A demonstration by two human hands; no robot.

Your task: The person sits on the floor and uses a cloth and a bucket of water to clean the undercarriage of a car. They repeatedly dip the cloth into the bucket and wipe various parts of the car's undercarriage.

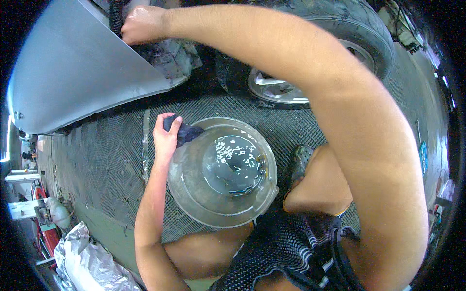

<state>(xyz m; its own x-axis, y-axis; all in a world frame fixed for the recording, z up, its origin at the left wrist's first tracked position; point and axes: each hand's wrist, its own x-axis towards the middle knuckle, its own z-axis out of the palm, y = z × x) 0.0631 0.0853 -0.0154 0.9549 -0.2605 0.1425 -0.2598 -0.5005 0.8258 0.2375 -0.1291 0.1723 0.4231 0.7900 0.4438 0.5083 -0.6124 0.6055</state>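
My left hand [166, 136] grips a dark, wet-looking cloth [189, 134] between thumb and fingers, over the left rim of a round translucent tub [194, 206]. Rippling water [236, 165] lies inside the tub. Across the top stretches my right arm, ending in my right hand [144, 24] at the edge of a silver-grey car panel [80, 68]. That hand is closed, beside a black ribbed hose [116, 17]. Whatever its curled fingers hold, if anything, is hidden.
A wheel with a dark tyre [383, 34] and metal rim stands beyond the tub. Dark ridged matting [107, 145] covers the floor. Crumpled silver sheeting [92, 257] lies at lower left, near red equipment [50, 240]. My bent legs flank the tub.
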